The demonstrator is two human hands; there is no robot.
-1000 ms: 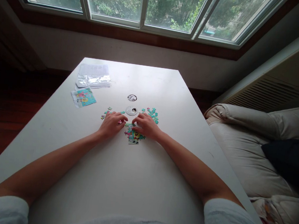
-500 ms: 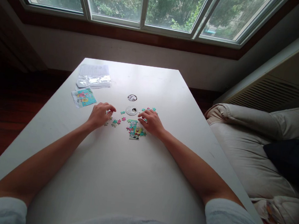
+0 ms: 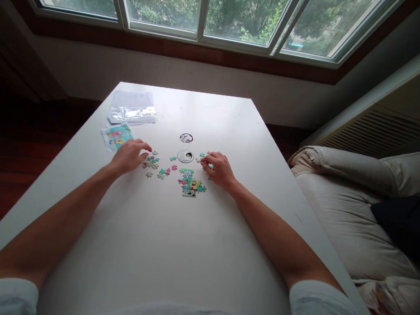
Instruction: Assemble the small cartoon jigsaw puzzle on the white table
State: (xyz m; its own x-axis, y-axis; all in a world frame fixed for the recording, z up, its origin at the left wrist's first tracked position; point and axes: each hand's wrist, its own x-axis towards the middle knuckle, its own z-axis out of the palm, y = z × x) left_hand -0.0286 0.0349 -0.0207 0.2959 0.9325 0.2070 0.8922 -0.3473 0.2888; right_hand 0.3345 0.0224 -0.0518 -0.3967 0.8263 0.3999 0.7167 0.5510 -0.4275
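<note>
A partly joined jigsaw puzzle with cartoon figures lies on the white table between my hands. My left hand hovers at the loose puzzle pieces on the left, thumb and fingers apart, and covers a corner of the picture card. Over more loose pieces on the right is my right hand. Its fingers are bent and look parted, with no piece visible in them; it hides some pieces beneath. A pink piece rests just left of the joined part.
A round metal-rimmed fitting is set in the table, with a round opening behind it. A clear plastic bag with papers lies at the back left. To the right stands a pale sofa; windows line the far wall.
My left hand has moved left, toward the picture card, uncovering several loose pieces. My right hand has shifted slightly right, away from the joined puzzle.
</note>
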